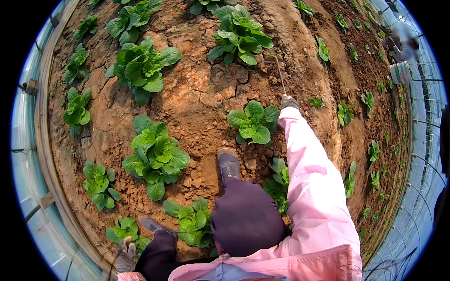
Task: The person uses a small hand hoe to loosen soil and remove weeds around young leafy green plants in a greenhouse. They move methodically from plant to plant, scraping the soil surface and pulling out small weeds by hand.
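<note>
In a grey-brown glove, my right hand [289,102] is closed around the handle of a long thin-shafted hand hoe [280,72]. The hoe's blade rests at or just above the soil, beside the lower right leaves of a large leafy green plant [240,37]. Just left of my right hand grows a smaller leafy plant [255,122]. My left hand [126,255], also gloved, is low on the left beside another leafy plant [126,230]; its fingertips are near or touching the leaves, and whether it grips any cannot be told.
Rows of leafy plants [156,154] stand in cracked, cloddy soil. My shoe [228,163] is between them. A wooden board edge [44,130] and plastic sheeting [26,140] line the left. At the far upper right are a blurred person [400,45] and a white bucket [400,72].
</note>
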Motion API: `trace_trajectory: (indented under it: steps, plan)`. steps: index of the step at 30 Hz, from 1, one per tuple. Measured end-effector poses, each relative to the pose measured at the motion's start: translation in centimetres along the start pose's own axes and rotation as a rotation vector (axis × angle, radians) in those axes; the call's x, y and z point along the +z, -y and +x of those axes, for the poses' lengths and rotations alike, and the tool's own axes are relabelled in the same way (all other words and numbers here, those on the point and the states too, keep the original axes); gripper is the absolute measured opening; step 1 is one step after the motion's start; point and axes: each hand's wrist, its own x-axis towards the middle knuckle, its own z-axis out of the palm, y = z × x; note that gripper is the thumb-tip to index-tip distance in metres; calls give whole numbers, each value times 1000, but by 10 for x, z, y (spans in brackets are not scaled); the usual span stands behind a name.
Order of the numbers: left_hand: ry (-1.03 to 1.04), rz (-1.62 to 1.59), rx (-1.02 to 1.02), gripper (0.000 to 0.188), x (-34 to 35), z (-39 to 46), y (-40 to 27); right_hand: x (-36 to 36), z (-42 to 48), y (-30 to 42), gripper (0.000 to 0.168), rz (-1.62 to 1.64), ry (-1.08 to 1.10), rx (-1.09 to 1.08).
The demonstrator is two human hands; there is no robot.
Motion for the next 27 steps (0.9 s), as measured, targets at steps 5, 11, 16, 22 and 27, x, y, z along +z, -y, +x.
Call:
trace_trajectory:
  steps: [5, 11, 16, 22, 27]
  plan:
    - [-8, 18, 43, 32, -11, 24, 31, 6, 44, 32, 54, -61, -18, 53]
    - [-70, 17, 32, 31, -12, -5, 2, 73, -31, -54, 57, -244, 305, 12]
    - [-90, 95, 74, 31, -15, -11, 14, 61, -66, -83, 47, -205, 219, 60]
    - [-42, -93, -34, 29, -11, -7, 1, 41, -39, -88, 56, 38, 246, 133]
    - [-31, -2, 4, 32, -17, 1, 4, 33, -10, -22, 57, -63, -50, -66]
